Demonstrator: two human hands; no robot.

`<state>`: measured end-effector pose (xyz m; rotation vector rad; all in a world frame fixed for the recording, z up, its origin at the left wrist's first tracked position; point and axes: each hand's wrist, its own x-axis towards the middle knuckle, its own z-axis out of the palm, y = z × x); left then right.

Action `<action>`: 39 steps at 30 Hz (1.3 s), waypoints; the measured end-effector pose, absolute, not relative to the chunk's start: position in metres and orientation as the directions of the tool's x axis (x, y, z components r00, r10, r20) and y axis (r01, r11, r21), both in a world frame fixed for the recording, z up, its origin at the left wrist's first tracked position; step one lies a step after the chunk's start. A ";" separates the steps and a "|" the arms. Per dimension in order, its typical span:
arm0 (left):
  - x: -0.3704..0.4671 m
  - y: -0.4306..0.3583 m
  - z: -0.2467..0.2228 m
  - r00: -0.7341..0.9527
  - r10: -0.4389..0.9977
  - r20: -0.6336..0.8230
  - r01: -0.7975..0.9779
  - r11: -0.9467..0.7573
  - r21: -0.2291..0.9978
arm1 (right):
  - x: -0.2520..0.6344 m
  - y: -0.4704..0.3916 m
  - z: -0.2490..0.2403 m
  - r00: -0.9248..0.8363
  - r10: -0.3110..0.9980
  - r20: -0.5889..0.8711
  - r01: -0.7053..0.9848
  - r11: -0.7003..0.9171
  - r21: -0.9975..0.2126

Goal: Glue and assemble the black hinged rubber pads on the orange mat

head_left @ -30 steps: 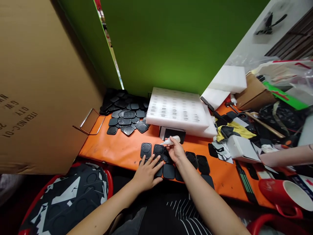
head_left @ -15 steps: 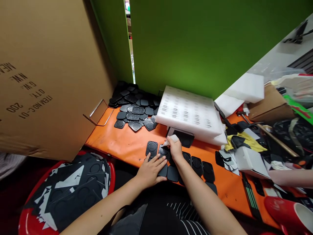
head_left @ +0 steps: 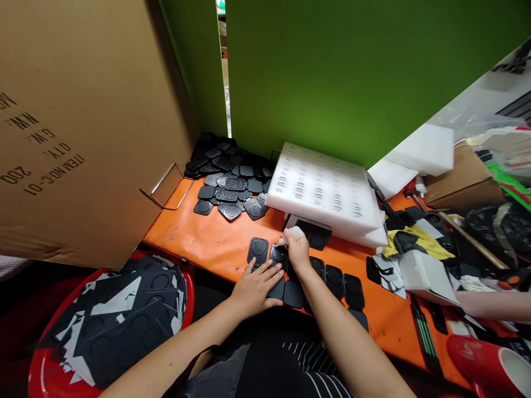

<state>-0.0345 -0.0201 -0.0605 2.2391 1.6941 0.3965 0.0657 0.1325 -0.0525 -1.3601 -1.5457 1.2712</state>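
Note:
My right hand (head_left: 297, 251) is closed around a small white squeeze bottle (head_left: 295, 232). The bottle's nozzle points down at the top edge of a black textured pad (head_left: 278, 254) in the row before me. My left hand (head_left: 258, 286) lies flat with fingers spread over the near pads, its fingertips by that same pad. To its left in the row is another black pad (head_left: 258, 250) with a round ribbed pattern. More patterned pads (head_left: 334, 279) continue to the right, partly covered by my right forearm. Smooth black flaps (head_left: 293, 294) lie along the near side.
An orange table (head_left: 215, 243) carries a heap of black pads (head_left: 232, 182) at the back left and a white foam block (head_left: 323, 182). A cardboard box (head_left: 83, 72) stands left, above a red tub (head_left: 189, 293) of black scraps. Tools and a red mug (head_left: 473, 354) crowd the right.
The view has shifted slightly. The bottle's nozzle has moved a little up and left along the pad's edge. My left hand stays in place.

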 end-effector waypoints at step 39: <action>-0.034 -0.020 -0.060 0.246 0.969 0.034 0.869 -0.236 0.435 | 0.102 0.111 -0.039 -0.152 0.986 0.076 0.556 0.148 -0.818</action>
